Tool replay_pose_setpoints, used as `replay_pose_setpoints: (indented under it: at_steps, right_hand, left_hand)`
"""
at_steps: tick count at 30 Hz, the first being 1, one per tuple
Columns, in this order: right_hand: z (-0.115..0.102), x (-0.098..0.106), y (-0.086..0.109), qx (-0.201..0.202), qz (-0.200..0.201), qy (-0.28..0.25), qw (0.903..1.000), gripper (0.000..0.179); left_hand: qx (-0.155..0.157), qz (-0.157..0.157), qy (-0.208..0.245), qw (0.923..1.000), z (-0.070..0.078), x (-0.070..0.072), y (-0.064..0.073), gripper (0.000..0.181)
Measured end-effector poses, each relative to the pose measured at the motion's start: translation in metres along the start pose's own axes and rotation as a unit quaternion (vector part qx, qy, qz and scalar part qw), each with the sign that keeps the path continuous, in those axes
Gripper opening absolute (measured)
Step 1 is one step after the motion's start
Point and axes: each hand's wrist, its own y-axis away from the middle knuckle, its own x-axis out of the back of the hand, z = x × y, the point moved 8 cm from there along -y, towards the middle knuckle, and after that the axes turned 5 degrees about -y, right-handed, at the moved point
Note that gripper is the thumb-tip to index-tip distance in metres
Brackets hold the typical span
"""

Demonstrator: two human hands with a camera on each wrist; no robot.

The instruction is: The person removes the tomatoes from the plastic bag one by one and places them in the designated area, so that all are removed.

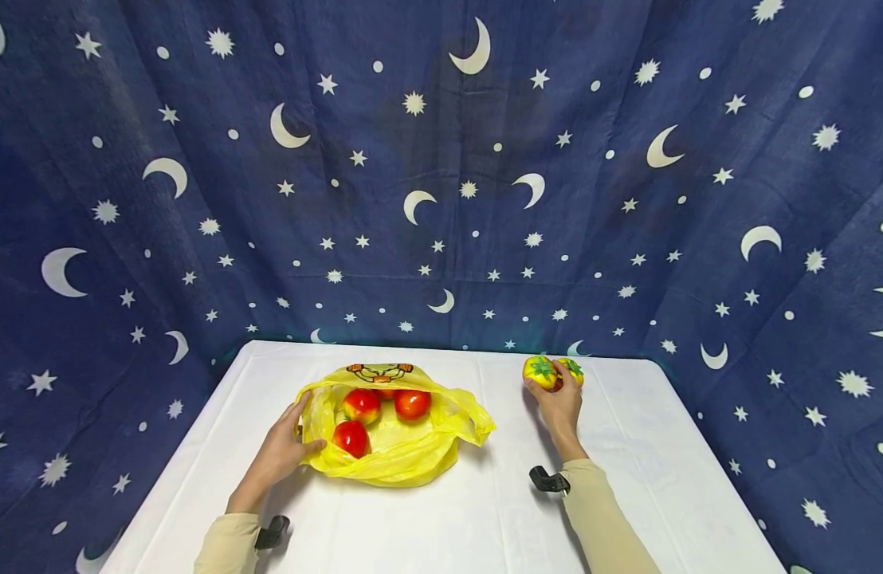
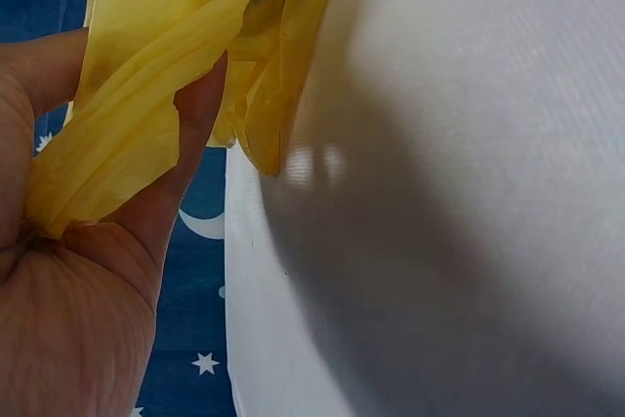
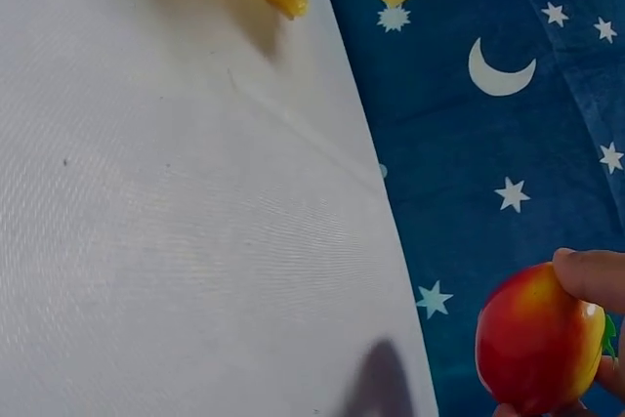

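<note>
While my left hand [image 1: 282, 448] gripped a gathered fold at the left end of the yellow bag [image 1: 413, 470], its thumb over the near edge, the mouth gaped toward me and showed the red fruits [image 1: 413, 405] lying inside. Near the far edge of the white table [image 1: 384, 534], my right hand [image 1: 560, 410] pinched a yellow-and-red fruit [image 1: 539, 370] between thumb and fingers, its leafy end toward me; a second fruit [image 1: 574, 368] was just beside it, and I could not tell whether my fingers held that one too. The plastic looked thin and slack, so I judged that a steady left grip, drawn slightly outward without tugging, suited it best, since no hand supported the right end. The fruit's skin looked smooth and glossy, so pressing around its widest part seemed safer than nipping near the leaves. With two so close together, one could slip, and an even spread of the fingers seemed wise.
</note>
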Motion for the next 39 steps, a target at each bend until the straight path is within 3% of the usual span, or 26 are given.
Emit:
replay_pose_setpoints:
  at_steps: [10, 22, 39]
  right_hand:
    - [0.012, -0.014, -0.003, -0.024, -0.001, 0.000, 0.9997, 0.070]
    - [0.020, -0.026, -0.006, -0.051, 0.006, 0.048, 0.9975, 0.068]
    - [0.023, -0.026, -0.003, -0.036, 0.007, 0.058, 0.9977, 0.068]
  left_hand:
    - [0.001, -0.002, 0.000, 1.0000, -0.001, 0.001, 0.000, 0.098]
    - [0.000, -0.002, -0.001, 1.0000, -0.005, 0.000, -0.001, 0.098]
    - [0.011, -0.004, 0.003, 0.9999, -0.006, -0.001, 0.001, 0.098]
